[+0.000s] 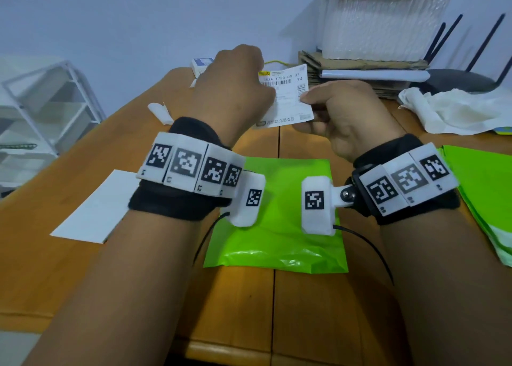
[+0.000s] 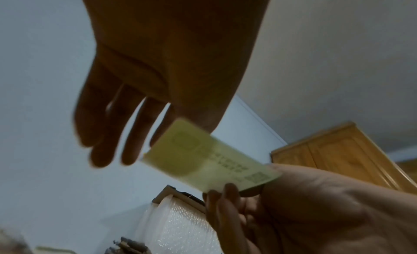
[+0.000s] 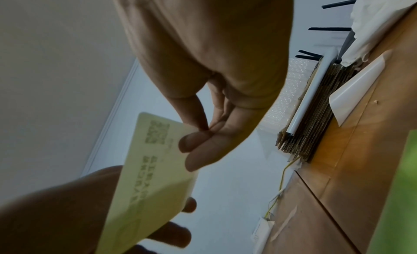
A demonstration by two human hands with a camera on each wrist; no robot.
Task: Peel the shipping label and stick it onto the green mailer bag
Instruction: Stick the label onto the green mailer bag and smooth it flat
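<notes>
The white shipping label (image 1: 288,97) with barcodes hangs in the air over the far part of the table, printed side up. My right hand (image 1: 307,99) pinches its right edge between thumb and fingers (image 3: 198,138). My left hand (image 1: 235,88) covers the left end, where thumb and index finger meet the label (image 2: 203,154); its other fingers (image 2: 101,133) are nearly straight. The label's pale back (image 3: 153,177) shows print through it. The green mailer bag (image 1: 277,221) lies flat on the wooden table (image 1: 277,310), below my wrists.
A stack of more green mailers (image 1: 484,199) lies at the right, a white sheet (image 1: 94,213) at the left, a curled white backing strip (image 1: 160,112) beyond it. Cardboard (image 1: 346,69), bubble wrap (image 1: 382,25), a router (image 1: 457,80) and white cloth (image 1: 457,110) crowd the back right.
</notes>
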